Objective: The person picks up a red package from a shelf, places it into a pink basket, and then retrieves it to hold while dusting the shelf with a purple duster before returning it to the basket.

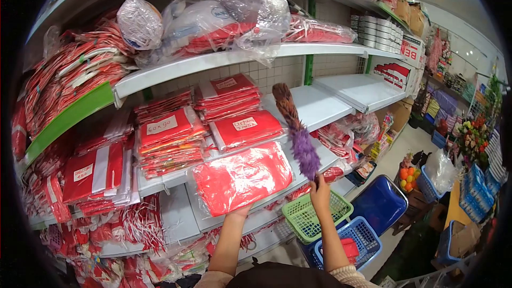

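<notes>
From below, my left hand (239,212) grips a flat, clear plastic pack of red cloth (242,176), its fingers mostly hidden under the pack. A feather duster (298,133), purple near the grip and brown toward the tip, points up and away in my right hand (320,188), which is closed around its handle end. Just behind the held pack lies a stack of red packs with a handwritten label (248,127) on the middle shelf. Beside it is another stack labelled 60x90 (169,128). The duster hangs over the pale shelf board (298,101).
Above, the upper shelf (202,61) bears large plastic-wrapped bundles (218,16). A green basket (298,218) and a blue basket (368,240) stand low at my right, by a blue-seated chair (378,202). An aisle floor (418,146) runs along the right.
</notes>
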Demonstrator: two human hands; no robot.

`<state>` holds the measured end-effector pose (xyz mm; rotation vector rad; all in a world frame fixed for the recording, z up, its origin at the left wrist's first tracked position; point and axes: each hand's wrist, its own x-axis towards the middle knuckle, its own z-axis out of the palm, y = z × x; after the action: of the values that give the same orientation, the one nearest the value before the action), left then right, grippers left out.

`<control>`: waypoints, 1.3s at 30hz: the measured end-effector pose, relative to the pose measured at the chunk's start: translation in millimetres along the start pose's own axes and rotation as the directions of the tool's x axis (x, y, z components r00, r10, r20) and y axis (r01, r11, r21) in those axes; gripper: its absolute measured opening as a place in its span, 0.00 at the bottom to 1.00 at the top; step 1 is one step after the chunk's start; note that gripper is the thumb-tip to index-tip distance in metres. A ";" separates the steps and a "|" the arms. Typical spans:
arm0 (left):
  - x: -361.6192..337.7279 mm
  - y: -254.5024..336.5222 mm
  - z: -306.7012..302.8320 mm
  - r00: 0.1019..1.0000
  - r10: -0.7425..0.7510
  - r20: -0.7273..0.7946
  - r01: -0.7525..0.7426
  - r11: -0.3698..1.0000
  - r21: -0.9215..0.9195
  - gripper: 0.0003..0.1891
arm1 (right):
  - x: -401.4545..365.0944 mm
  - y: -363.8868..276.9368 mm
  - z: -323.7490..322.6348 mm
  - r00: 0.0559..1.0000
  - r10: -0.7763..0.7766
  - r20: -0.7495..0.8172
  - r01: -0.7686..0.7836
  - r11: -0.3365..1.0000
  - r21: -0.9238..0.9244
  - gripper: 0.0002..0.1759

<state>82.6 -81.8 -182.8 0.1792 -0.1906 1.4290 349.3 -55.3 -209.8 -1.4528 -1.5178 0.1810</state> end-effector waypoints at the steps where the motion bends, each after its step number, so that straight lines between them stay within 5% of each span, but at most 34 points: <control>1: 1.4 -3.5 8.3 1.000 -0.016 0.000 0.016 1.000 -0.027 0.28 | -16.2 16.0 3.8 0.999 -0.010 -0.042 0.013 0.998 0.061 0.18; 3: 2.5 -9.9 15.9 1.000 -0.023 0.008 0.023 1.000 -0.007 0.28 | -41.3 55.3 15.4 0.991 -0.026 -0.130 0.049 0.983 0.178 0.14; 6: 11.9 -14.5 14.6 0.997 -0.044 0.064 0.043 0.999 0.014 0.28 | -61.7 62.2 -15.8 0.866 0.381 0.323 -0.491 0.771 0.406 0.11; 7: 15.8 -15.2 12.0 0.996 -0.062 0.066 0.063 0.998 -0.010 0.29 | -64.9 65.6 -18.7 0.892 0.358 0.275 -0.451 0.741 0.498 0.09; 8: 19.2 -15.7 7.7 0.995 -0.080 0.066 0.082 0.996 -0.033 0.29 | -66.6 67.7 -22.7 0.949 0.296 0.109 -0.314 0.859 0.405 0.11; 10: 23.5 -17.1 -0.2 0.998 -0.063 0.019 0.064 0.998 -0.030 0.28 | -63.8 30.2 -51.5 0.964 0.266 0.020 -0.265 0.949 0.171 0.10; 13: 21.8 -28.9 20.4 0.999 -0.039 -0.012 0.040 0.999 0.026 0.26 | -68.6 -11.4 -74.5 0.994 0.099 0.047 -0.102 0.993 0.056 0.10; 16: 37.0 -24.9 -0.2 0.956 -0.179 0.234 0.199 0.978 -0.065 0.24 | -83.3 -44.0 -81.8 0.966 -0.221 0.135 0.226 0.974 -0.024 0.11; 20: 32.1 -25.4 19.6 0.976 -0.133 0.172 0.135 0.991 0.002 0.23 | -88.2 -35.1 -91.0 0.942 -0.313 0.119 0.311 0.950 0.039 0.11; 24: 25.4 -21.0 23.7 1.000 -0.019 -0.009 0.019 1.000 -0.017 0.27 | -90.5 -8.5 -99.1 0.998 -0.064 0.024 0.068 0.973 -0.220 0.11; 26: 22.5 -21.0 27.8 0.997 0.023 -0.071 -0.022 1.000 0.019 0.27 | -94.6 -4.5 -98.8 0.993 -0.118 0.000 0.114 0.961 -0.250 0.10; 28: 28.3 -14.0 15.1 0.974 -0.115 0.194 0.129 0.990 -0.060 0.26 | -101.6 -4.4 -101.7 0.976 -0.207 0.066 0.217 0.950 -0.227 0.10; 31: 33.5 -16.3 -6.0 0.881 -0.110 0.459 0.087 0.994 0.071 0.25 | -114.3 -1.6 -103.5 0.921 -0.342 0.186 0.361 0.929 -0.079 0.11; 34: 22.4 -13.8 10.2 1.000 0.011 0.027 -0.014 0.995 0.100 0.28 | -115.3 -3.3 -103.6 0.928 -0.351 0.125 0.364 0.927 -0.094 0.08; 36: 34.6 -6.7 3.0 0.911 -0.196 0.362 0.262 0.955 -0.142 0.30 | -115.4 12.5 -98.3 0.967 -0.252 0.020 0.252 0.955 -0.158 0.07; 37: 26.1 -14.2 28.6 0.999 -0.041 0.009 0.041 0.999 0.007 0.30 | -114.2 14.9 -98.4 0.986 -0.165 -0.031 0.159 0.977 -0.142 0.08; 39: 25.2 -10.3 16.5 0.996 -0.052 0.069 0.056 0.997 -0.045 0.30 | -113.5 18.3 -95.6 0.986 -0.109 -0.124 0.085 0.979 -0.183 0.08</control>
<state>95.7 -62.8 -160.9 0.1929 -0.2731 1.3643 405.9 -191.4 -234.3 -1.4942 -1.5217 -0.1115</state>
